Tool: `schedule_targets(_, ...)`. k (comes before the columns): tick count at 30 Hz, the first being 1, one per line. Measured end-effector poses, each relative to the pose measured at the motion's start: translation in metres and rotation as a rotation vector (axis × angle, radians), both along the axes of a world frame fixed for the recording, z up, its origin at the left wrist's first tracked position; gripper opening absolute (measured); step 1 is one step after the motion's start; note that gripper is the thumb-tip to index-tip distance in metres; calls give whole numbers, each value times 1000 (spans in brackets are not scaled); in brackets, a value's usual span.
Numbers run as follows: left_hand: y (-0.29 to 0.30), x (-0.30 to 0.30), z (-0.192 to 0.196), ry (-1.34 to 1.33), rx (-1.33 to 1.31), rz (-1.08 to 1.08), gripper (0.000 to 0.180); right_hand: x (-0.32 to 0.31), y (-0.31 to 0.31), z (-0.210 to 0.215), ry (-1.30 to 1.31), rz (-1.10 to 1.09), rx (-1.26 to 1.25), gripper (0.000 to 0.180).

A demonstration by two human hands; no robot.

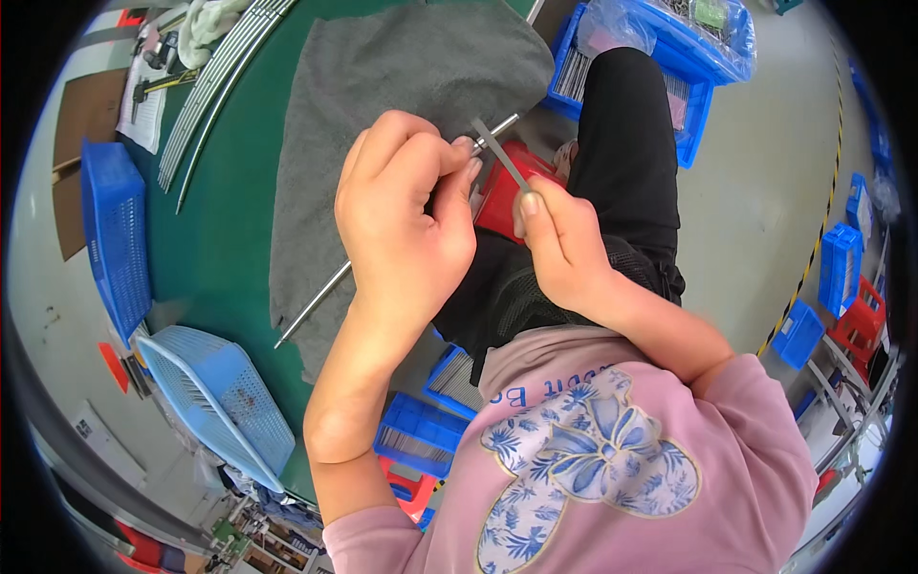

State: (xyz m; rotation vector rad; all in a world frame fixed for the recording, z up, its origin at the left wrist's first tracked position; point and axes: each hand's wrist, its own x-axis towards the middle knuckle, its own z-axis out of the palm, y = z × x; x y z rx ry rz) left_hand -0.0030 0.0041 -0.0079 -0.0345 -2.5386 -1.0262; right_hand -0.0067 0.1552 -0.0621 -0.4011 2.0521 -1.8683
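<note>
Blue lettering [550, 387] on pink shirt [622, 531]

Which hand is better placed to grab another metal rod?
Probably the left hand: it is nearer the other rods, though it grips a rod; the right hand, farther away, holds a flat grey tool.

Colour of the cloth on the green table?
The cloth is plain dark grey; it shows best in the head view.

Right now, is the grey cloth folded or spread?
Spread: the cloth lies as a broad sheet over the green table, beneath the rod in the left hand.
</note>
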Motion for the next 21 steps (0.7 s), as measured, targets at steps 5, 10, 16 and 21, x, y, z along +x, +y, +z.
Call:
schedule_targets(5, -2, 1, 1, 14, -55, -18, 15, -22, -19, 9, 154, 1, -60, 18)
schedule_targets(10, -3, -1, -1, 0, -48, -23, 15, -1, -2, -7, 107, -20, 35, 15)
schedule_targets(16, 1, -2, 0, 8, 48, 32, 16, -18, -12, 7, 164, -8, 87, 19)
schedule_targets(21, 0, 0, -1, -20, 42, 27, 15, -20, -2, 13, 128, 46, 136, 20)
